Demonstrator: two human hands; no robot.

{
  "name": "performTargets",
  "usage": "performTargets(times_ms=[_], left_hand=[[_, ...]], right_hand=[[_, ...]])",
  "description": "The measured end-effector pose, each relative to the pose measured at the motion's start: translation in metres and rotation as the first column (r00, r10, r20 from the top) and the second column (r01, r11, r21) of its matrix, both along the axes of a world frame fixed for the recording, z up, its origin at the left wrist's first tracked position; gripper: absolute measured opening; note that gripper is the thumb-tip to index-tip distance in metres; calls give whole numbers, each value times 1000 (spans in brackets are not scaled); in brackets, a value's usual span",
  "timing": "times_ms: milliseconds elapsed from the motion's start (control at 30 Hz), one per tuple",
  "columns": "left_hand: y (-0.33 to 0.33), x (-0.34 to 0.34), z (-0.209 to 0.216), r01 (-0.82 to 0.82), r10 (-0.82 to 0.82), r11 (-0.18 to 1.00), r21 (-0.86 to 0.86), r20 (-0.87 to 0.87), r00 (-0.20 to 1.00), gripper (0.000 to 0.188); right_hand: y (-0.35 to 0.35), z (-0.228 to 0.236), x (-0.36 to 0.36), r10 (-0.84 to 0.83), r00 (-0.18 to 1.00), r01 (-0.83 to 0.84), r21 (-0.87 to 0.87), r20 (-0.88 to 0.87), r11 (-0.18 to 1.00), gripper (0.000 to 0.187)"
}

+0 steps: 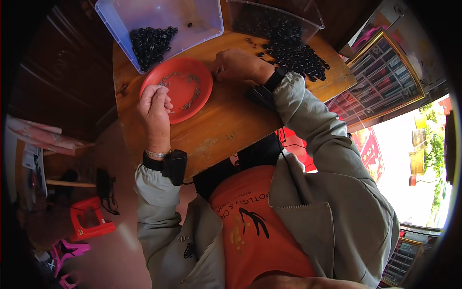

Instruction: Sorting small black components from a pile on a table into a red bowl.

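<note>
My left hand [155,103] is closed in a pinch over the left rim of a round red plate [180,113]. Whatever its fingers hold is too small to make out. Small, thin silvery pieces [194,91] lie in a loose ring on the plate. To the right of the plate, my right hand [239,65] is held low over the wooden table, its fingers curled in toward the plate; anything in them is hidden. Small black oval pieces [301,58] spill across the table to the right of that hand.
Behind the plate stands a clear plastic bin [202,24] with more black pieces [151,45] heaped at its left. Another clear container [308,21] lies tipped at the back right, black pieces at its mouth. A red stool [91,219] is on the floor at left.
</note>
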State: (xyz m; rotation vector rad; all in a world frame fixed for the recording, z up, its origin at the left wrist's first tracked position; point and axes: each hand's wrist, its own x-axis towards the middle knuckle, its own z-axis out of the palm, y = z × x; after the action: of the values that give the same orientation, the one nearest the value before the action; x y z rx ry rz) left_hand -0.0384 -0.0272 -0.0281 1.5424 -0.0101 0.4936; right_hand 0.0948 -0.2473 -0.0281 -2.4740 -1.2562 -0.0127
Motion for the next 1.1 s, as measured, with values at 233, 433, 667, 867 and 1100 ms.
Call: performTargets(times_ms=[233,433,667,867,1100], left_hand=[[0,0,1,7,-7,1000,-12,-8,1000,14],[3,1,-2,17,-17,1000,1,-64,998,12],[2,2,-1,76,-79,996,-42,-87,993,14],[2,3,-3,86,-89,996,-40,-103,991,14],[5,6,-11,68,-83,992,-106,-139,987,17]], right_hand=[[1,-4,4,-15,1000,15,-39,8,999,19],[5,32,-18,-114,808,271,192,-578,943,18],[49,26,-26,401,627,106,583,-668,805,17],[76,14,-33,410,679,151,662,-609,734,12],[83,14,-51,145,983,-186,597,116,781,10]])
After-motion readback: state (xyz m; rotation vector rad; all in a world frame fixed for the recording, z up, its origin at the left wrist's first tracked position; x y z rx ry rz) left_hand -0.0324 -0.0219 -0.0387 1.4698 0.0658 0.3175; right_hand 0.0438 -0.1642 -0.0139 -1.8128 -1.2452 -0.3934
